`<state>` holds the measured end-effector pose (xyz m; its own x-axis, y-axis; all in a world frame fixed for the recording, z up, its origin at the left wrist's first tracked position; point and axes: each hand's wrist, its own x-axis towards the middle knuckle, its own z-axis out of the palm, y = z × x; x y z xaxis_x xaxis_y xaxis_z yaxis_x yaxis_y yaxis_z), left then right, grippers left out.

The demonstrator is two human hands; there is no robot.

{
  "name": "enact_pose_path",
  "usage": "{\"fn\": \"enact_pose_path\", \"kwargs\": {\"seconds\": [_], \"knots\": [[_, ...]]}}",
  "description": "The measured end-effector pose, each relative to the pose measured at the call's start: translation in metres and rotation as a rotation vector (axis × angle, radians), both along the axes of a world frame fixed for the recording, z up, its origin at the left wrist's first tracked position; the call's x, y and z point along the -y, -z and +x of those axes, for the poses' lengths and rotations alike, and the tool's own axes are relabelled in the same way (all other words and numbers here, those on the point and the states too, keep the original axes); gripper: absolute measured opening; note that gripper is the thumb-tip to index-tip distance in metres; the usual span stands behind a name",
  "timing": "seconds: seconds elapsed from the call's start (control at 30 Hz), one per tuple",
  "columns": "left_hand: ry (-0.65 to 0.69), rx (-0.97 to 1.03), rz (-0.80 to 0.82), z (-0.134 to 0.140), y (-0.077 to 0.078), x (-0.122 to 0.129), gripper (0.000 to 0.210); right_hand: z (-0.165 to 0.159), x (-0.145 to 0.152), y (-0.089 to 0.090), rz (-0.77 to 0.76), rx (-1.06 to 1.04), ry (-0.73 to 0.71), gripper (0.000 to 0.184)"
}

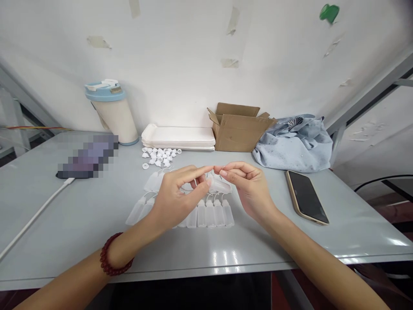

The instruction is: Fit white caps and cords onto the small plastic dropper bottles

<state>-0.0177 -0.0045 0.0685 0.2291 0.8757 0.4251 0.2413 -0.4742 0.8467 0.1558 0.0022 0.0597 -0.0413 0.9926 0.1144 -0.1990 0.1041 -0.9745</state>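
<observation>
My left hand point(180, 193) is closed, its thumb and fingers around the neck end of a small translucent plastic bottle point(221, 186) that points right. My right hand point(247, 183) pinches thumb and index finger together beside the left fingertips; whatever is between them is too small to make out. Below the hands, several similar squeeze bottles point(210, 214) lie in a row with thin looped straps at their tops. More bottles point(137, 211) lie left of my left hand, partly hidden by it. Behind, a heap of small white plastic caps point(159, 156) rests on the table.
White flat packets point(179, 137) are stacked by the wall, beside an open cardboard box point(240, 133) and a blue-grey cloth point(295, 146). A phone point(308, 198) lies right. A tumbler point(112, 114) and a pixelated device point(90, 157) with a white cable point(38, 215) stand left.
</observation>
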Motion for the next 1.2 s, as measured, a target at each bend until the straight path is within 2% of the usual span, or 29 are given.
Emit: {"fn": "enact_pose_path", "kwargs": {"seconds": [0.2,0.4,0.5,0.73,0.9,1.2], "knots": [[-0.067,-0.051,-0.061,0.006,0.002,0.007,0.033,-0.005,0.006,0.004,0.088,0.033,0.034,0.005],[-0.140,-0.039,-0.038,0.010,0.004,0.011,0.038,-0.011,0.014,0.003,0.164,0.182,0.065,0.014],[-0.139,0.019,-0.030,0.008,0.004,0.010,0.038,-0.011,0.013,0.002,0.146,0.123,0.049,0.015],[0.003,0.087,-0.095,0.004,-0.001,0.008,0.029,-0.006,0.007,0.002,0.016,-0.033,-0.056,0.012],[-0.027,0.112,-0.161,0.003,-0.005,0.010,0.025,-0.004,0.007,0.001,0.036,-0.088,-0.072,0.011],[-0.053,0.106,-0.169,0.002,-0.003,0.007,0.022,-0.002,0.005,-0.001,0.002,-0.125,-0.073,0.012]]}}
